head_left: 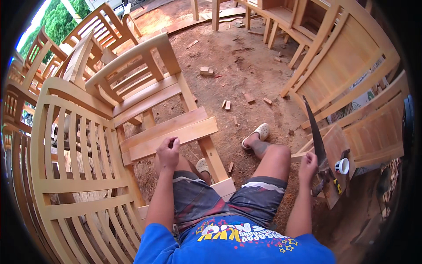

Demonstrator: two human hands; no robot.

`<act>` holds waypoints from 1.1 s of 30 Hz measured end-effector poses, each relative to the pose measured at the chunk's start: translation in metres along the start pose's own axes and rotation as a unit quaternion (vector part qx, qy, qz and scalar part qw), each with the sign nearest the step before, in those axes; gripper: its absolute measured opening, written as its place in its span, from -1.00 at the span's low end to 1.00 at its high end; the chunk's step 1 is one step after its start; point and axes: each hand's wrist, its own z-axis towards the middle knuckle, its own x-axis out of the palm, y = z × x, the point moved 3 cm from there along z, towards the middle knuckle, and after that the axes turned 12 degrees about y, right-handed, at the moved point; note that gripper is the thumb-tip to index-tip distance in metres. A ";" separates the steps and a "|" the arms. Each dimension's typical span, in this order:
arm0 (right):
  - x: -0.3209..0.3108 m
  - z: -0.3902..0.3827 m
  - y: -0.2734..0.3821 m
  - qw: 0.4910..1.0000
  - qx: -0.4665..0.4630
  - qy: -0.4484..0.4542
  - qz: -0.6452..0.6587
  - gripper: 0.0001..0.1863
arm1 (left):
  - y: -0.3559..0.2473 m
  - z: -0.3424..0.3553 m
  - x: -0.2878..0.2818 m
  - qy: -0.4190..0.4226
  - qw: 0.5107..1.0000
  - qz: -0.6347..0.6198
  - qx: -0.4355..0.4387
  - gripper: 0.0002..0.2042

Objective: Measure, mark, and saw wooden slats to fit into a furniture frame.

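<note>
Blue shirt [211, 251], left hand [169, 153] loosely clenched near seat board [193, 132], right hand [308, 165] loosely clenched near handsaw [315, 134]

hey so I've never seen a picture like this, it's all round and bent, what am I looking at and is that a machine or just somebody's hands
There's no machine: these are a person's own bare hands. The single picture comes from a camera worn on their head, looking down; its wide fisheye lens bends the straight edges.

The left hand is near two pale boards lying across the seat frame of a slatted wooden bench. The right hand is beside a saw, with a white round container nearby. Fingers on both look curled, and I can't see anything held in either.

Small wood offcuts lie on the brown ground.
</note>
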 end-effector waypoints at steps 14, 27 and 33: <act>0.360 0.020 0.164 0.885 0.058 0.452 0.092 -0.67 | 0.046 0.043 -0.083 0.080 0.992 0.095 -0.037 -0.58; 0.344 0.010 0.213 0.888 0.077 0.444 0.097 -0.73 | 0.083 0.088 -0.121 0.336 0.865 0.373 -0.013 -0.23; 0.397 0.028 0.286 0.880 0.024 0.457 0.130 -0.70 | 0.075 0.151 -0.175 0.248 0.894 0.371 0.036 -0.28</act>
